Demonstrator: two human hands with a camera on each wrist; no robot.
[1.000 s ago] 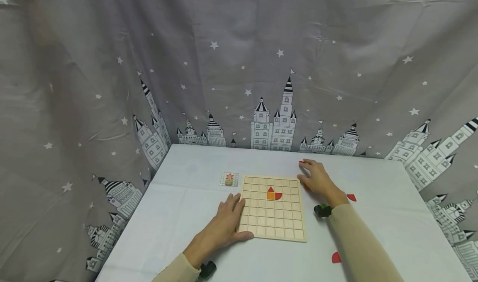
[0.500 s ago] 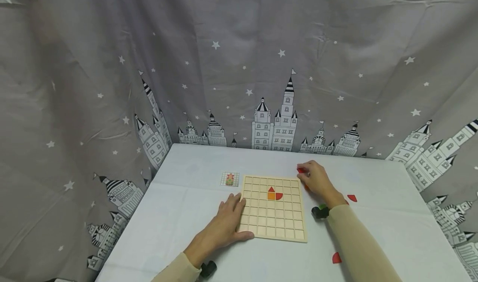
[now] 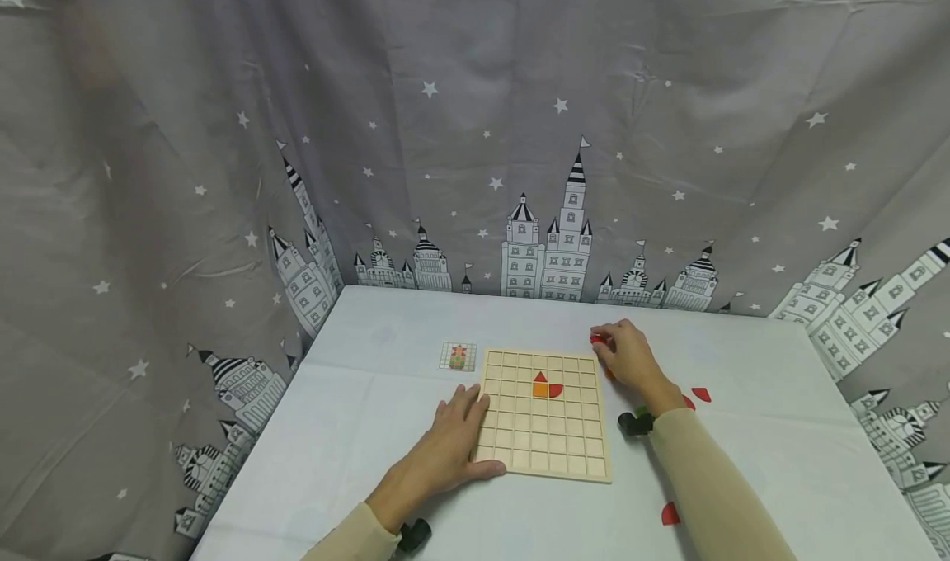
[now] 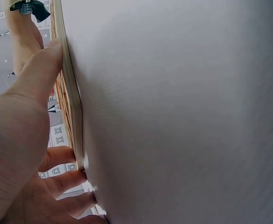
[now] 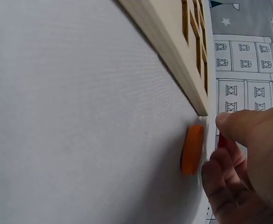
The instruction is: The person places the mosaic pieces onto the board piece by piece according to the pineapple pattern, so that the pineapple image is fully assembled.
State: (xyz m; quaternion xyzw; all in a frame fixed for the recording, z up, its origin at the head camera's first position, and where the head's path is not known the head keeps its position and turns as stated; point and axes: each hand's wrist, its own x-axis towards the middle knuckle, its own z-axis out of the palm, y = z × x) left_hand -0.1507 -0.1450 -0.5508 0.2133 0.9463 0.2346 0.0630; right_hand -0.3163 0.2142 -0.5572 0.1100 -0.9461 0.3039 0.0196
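Note:
A wooden grid board [image 3: 542, 441] lies on the white table. In its upper middle sit an orange square [image 3: 540, 390], a red triangle [image 3: 540, 377] above it and a red quarter-circle [image 3: 555, 391] on the square's right. My left hand [image 3: 449, 441] rests along the board's left side with fingers spread, its thumb at the near edge. Just beyond the board's far right corner, my right hand [image 3: 629, 361] pinches a small red piece [image 3: 597, 339] between thumb and fingers, which mostly hide its shape. On the table below this hand lies an orange piece [image 5: 192, 149].
A small gridded picture card [image 3: 457, 356] lies off the board's far left corner. To the right are a red quarter-circle [image 3: 701, 394], another red piece [image 3: 688, 402] partly behind my right wrist, and a red quarter-circle [image 3: 670, 514] nearer me. A grey castle-print curtain [image 3: 445, 173] hangs behind.
My right hand has drawn the red piece slightly nearer from the table's far side, and the fingers now cover more of it. The left hand and the board have stayed put.

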